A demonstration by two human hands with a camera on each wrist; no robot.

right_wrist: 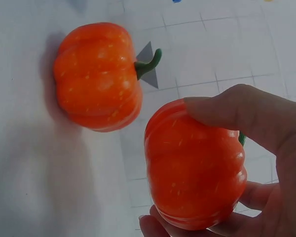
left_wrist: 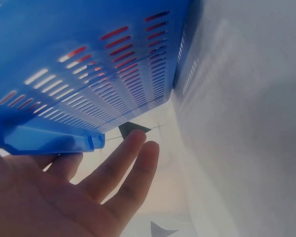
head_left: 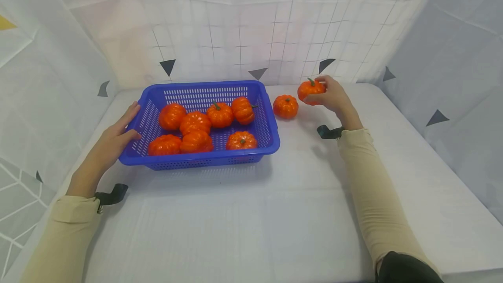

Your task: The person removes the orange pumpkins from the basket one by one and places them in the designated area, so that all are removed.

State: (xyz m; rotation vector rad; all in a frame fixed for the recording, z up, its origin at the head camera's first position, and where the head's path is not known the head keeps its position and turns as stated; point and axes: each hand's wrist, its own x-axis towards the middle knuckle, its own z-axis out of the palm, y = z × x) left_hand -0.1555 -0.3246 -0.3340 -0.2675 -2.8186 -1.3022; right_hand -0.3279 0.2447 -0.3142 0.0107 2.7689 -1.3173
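My right hand [head_left: 334, 98] grips a small orange pumpkin [head_left: 309, 92] with a green stem, at the back right of the table. The right wrist view shows the thumb on one side of this pumpkin [right_wrist: 195, 168] and fingers around the other. Just left of it, a second pumpkin [head_left: 285, 107] sits on the table, beside the blue basket [head_left: 200, 155]. Several more pumpkins [head_left: 195, 123] lie inside the basket. At the basket's left rim rests my left hand [head_left: 111, 141]; in the left wrist view its fingers [left_wrist: 138, 173] extend fairly straight along the outside.
A white cloth covers the table [head_left: 235, 226]. Behind it hangs a white sheet [head_left: 243, 21] with grid lines and dark and yellow triangles. Pale cloth walls [head_left: 452, 64] flank the table on both sides.
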